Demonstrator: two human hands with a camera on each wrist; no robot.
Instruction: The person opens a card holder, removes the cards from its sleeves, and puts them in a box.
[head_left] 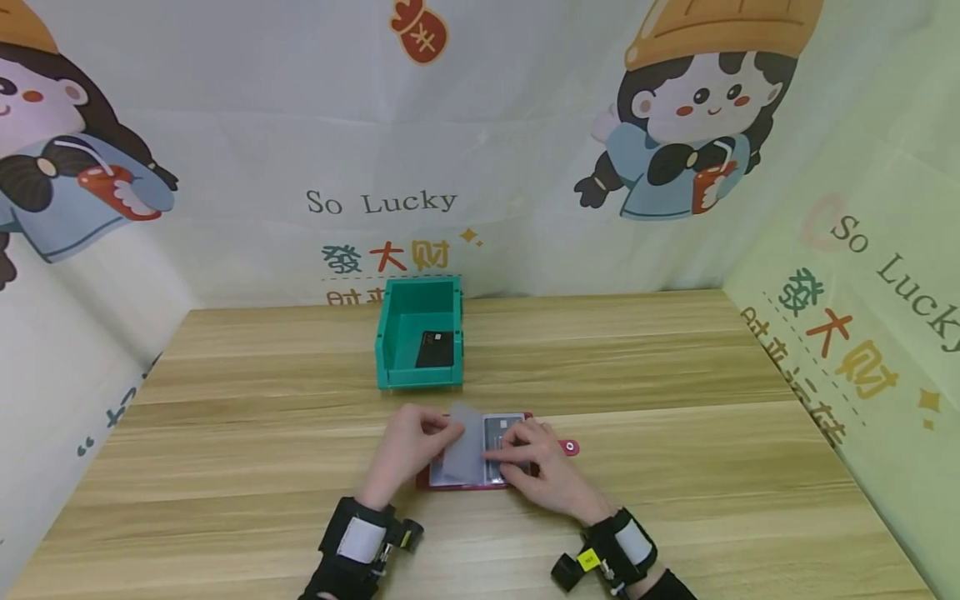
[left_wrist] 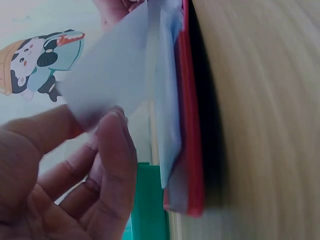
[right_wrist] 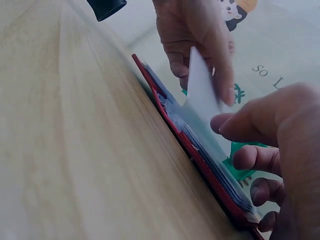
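Note:
A red card holder [head_left: 423, 480] lies spread on the table, with clear plastic sleeve pages inside. My left hand [head_left: 408, 443] pinches the edge of one translucent page [left_wrist: 107, 75] between thumb and fingers. That page stands raised at an angle near the middle of the holder. My right hand [head_left: 546, 471] is over the right-hand pages, its index finger reaching to the base of the raised page. Partly under its fingers shows a dark card [head_left: 492, 430] in a sleeve. In the right wrist view the right fingers [right_wrist: 255, 120] are bent loosely, with nothing between them.
Behind the holder stands a green plastic bin [head_left: 420, 378] with a black card [head_left: 435, 350] inside. A pink strap with a snap [head_left: 570, 447] sticks out at the holder's right. Printed cloth [head_left: 525, 250] hangs along the table's back and sides.

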